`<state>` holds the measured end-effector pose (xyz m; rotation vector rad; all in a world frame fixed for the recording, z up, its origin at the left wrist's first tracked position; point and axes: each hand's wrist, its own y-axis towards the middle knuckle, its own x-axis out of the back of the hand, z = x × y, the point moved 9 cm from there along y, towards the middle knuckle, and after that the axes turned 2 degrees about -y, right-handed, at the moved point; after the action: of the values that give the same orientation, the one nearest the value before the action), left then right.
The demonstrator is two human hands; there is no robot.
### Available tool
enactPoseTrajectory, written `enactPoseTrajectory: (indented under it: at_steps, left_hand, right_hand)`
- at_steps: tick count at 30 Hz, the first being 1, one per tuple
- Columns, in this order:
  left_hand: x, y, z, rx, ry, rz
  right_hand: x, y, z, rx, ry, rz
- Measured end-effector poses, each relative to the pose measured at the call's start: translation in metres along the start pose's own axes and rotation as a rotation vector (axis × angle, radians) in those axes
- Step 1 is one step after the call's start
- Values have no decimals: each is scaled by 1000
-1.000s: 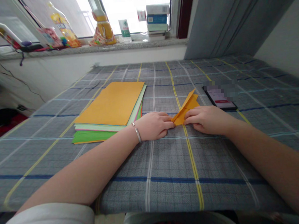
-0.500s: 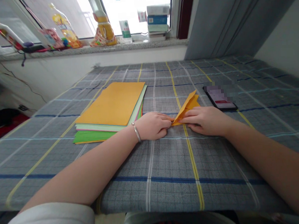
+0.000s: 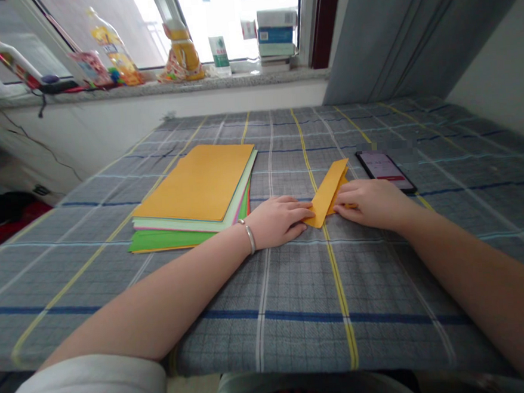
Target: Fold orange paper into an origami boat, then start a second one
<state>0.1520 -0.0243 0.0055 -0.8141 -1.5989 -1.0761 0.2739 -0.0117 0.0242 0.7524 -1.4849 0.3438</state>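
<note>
A folded piece of orange paper (image 3: 329, 193) sits on the cloth between my hands, its long creased strip slanting up to the right. At its lower left corner, my left hand (image 3: 278, 220) holds the paper with the fingertips on top and the thumb near the close edge. My right hand (image 3: 372, 204) pinches the right side between thumb and bent fingers, and part of the lower layer is hidden behind them. A silver bracelet (image 3: 250, 236) circles my left wrist.
Left of my hands lies a stack of coloured paper (image 3: 198, 183), orange on top, with green sheets (image 3: 166, 239) sticking out below. A phone (image 3: 386, 170) rests beyond my right hand. Bottles and boxes (image 3: 276, 35) stand on the windowsill (image 3: 147, 89). A plaid cloth (image 3: 295, 290) covers the table.
The orange paper has turned over its fold and now shows a flat, wider strip toward me. My left hand has shifted slightly right, and my right hand has moved a little right and away.
</note>
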Motion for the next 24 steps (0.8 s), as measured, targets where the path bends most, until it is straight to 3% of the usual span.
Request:
enactPoseTrajectory:
  at_steps: [4, 8, 14, 18, 24]
  left_hand:
    - [-3, 2, 0, 48, 2, 19]
    - [-5, 4, 1, 92, -9, 28]
    - [-8, 5, 4, 114, -47, 44]
    - [-8, 5, 6, 141, -60, 37]
    - [-8, 6, 8, 187, -82, 1]
  right_hand:
    - [-2, -7, -53, -384, 7, -72]
    - [-25, -13, -78, -597, 170, -45]
    - [-41, -19, -87, -787, 418, -37]
    - [-53, -22, -86, -931, 802, -85]
    - [-49, -13, -64, -922, 1316, -250]
